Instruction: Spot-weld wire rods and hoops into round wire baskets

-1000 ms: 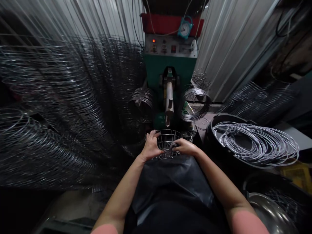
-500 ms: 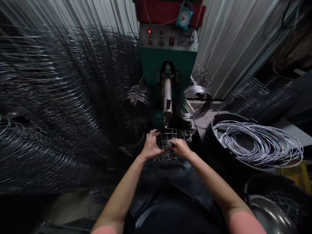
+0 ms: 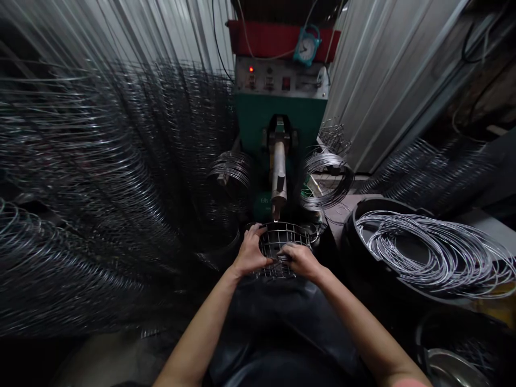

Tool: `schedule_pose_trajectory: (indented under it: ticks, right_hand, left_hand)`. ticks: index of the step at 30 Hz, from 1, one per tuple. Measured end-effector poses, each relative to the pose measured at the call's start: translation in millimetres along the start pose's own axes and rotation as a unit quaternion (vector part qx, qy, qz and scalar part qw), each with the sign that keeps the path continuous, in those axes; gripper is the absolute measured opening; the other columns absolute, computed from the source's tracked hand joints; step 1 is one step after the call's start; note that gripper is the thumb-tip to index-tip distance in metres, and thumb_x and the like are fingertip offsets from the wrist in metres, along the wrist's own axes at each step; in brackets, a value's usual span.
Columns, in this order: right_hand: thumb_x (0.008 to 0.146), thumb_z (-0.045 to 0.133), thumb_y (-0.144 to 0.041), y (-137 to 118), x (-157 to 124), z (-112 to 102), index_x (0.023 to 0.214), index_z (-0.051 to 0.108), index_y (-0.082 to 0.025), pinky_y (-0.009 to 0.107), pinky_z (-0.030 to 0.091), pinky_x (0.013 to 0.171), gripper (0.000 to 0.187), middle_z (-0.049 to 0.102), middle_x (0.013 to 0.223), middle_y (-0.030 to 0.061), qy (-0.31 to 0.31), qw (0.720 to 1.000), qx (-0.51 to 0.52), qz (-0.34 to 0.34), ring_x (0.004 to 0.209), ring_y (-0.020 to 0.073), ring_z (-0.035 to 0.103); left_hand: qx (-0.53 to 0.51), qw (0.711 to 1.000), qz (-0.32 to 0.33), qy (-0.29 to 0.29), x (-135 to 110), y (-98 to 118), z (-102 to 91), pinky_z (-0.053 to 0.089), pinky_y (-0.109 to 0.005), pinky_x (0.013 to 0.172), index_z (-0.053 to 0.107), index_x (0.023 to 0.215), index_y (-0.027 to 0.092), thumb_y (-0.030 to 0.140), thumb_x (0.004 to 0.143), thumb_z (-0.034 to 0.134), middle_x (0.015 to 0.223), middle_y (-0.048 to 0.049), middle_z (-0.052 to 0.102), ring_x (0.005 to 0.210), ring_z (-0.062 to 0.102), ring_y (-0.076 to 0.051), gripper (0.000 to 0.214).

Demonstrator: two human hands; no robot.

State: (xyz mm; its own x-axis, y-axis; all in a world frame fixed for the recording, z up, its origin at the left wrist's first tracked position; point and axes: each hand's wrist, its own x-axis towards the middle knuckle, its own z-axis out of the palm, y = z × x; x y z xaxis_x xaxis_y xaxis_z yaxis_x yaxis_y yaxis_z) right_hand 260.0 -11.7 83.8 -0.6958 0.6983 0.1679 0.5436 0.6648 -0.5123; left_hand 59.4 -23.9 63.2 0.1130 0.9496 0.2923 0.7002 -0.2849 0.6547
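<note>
A round wire basket (image 3: pixel 287 235) sits in front of me, just below the tip of the machine's metal arm (image 3: pixel 279 174). My left hand (image 3: pixel 252 251) grips the basket's left side, fingers on the rim and thumb reaching inward. At the basket's near right part is my right hand (image 3: pixel 300 259), its fingers closed in a pinch. Something small and thin may be between those fingers, but I cannot make it out. The basket's lower part is dark and partly hidden by my hands.
The green machine (image 3: pixel 282 115) has a control panel with a lit red lamp and a hanging blue clock (image 3: pixel 307 47). Tall stacks of wire rings (image 3: pixel 121 161) fill the left. On the right, a black tub (image 3: pixel 360 215) holds wire hoops (image 3: pixel 439 252); a metal bowl (image 3: pixel 453 368) lies below it.
The whole view has shifted, so the machine and basket appear slightly lower. Both hands remain at the basket in nearly the same pose.
</note>
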Motion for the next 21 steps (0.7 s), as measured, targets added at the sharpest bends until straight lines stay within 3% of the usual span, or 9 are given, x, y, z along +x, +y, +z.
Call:
schedule_pose_trajectory:
  ticks: [6,10,17,21]
  right_hand:
    - [0.074,0.061,-0.006,3,13,-6,0.092,0.065,-0.02,0.022,0.042,0.069,0.023,0.066,0.089,0.0037,0.01,0.999,-0.041,0.01,0.082,0.0155,0.061]
    - [0.075,0.061,-0.007,5,23,-9,0.091,0.065,-0.02,0.022,0.042,0.069,0.021,0.067,0.091,0.0037,0.018,0.998,-0.047,0.024,0.083,0.0155,0.061]
    - [0.079,0.059,-0.01,10,17,3,0.096,0.065,-0.023,0.022,0.044,0.073,0.022,0.068,0.096,0.0024,0.074,0.994,-0.051,0.055,0.087,0.0153,0.063]
    - [0.08,0.059,-0.012,13,32,5,0.095,0.066,-0.025,0.022,0.045,0.071,0.021,0.068,0.099,0.0023,0.105,0.989,-0.065,0.087,0.088,0.0164,0.064]
  left_hand:
    - [-0.022,1.0,0.002,0.023,14,-6,0.8,0.033,-0.049,0.107,0.047,0.121,0.014,0.029,0.045,0.081,0.135,-0.0169,0.041,0.128,0.038,-0.034,0.085]
    - [-0.041,0.998,-0.003,0.043,25,-11,2.6,0.034,-0.052,0.105,0.05,0.119,0.019,0.028,0.043,0.082,0.133,-0.0138,0.044,0.125,0.042,-0.034,0.083]
    - [-0.024,0.997,-0.017,0.07,26,-9,9.0,0.036,-0.048,0.104,0.052,0.117,0.018,0.027,0.042,0.082,0.131,-0.0141,0.045,0.124,0.043,-0.033,0.081]
    - [0.002,0.995,-0.038,0.09,39,-12,9.6,0.034,-0.051,0.105,0.052,0.117,0.015,0.027,0.042,0.083,0.13,-0.0163,0.045,0.125,0.041,-0.035,0.082]
